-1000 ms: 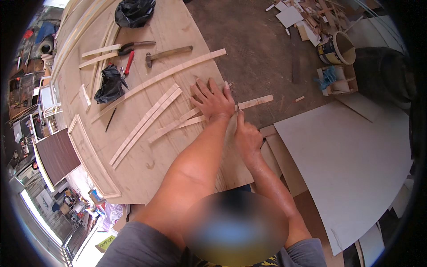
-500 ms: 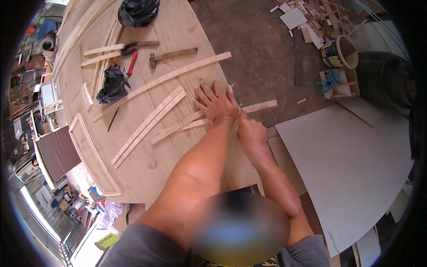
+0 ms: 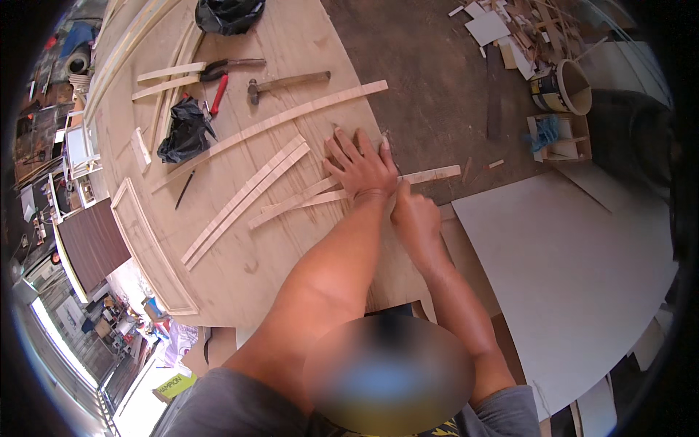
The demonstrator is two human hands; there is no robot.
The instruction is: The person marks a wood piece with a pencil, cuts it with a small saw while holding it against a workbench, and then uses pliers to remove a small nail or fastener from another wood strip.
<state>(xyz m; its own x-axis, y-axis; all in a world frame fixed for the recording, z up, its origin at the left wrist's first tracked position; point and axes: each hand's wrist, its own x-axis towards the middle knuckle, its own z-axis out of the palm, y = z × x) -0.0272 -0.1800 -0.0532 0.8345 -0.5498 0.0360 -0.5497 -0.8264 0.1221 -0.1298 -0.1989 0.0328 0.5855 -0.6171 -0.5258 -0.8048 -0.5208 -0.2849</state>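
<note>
While our left hand (image 3: 364, 173) lies palm down, fingers spread wide over the pale wooden strip (image 3: 435, 175), our right hand (image 3: 417, 218) is curled closed just beside it (whether a tool sits inside that fist, we cannot tell). We take the flat palm to be a weight steadying the wood on the tabletop (image 3: 218, 291), with the end left overhanging to give the fist room. Its long axis runs nearly crosswise to us, the free end pointing rightward past the fist, above the floor (image 3: 429, 87). Two narrow lengths (image 3: 291, 205) emerge left of the palm; which one continues underneath is hidden.
</note>
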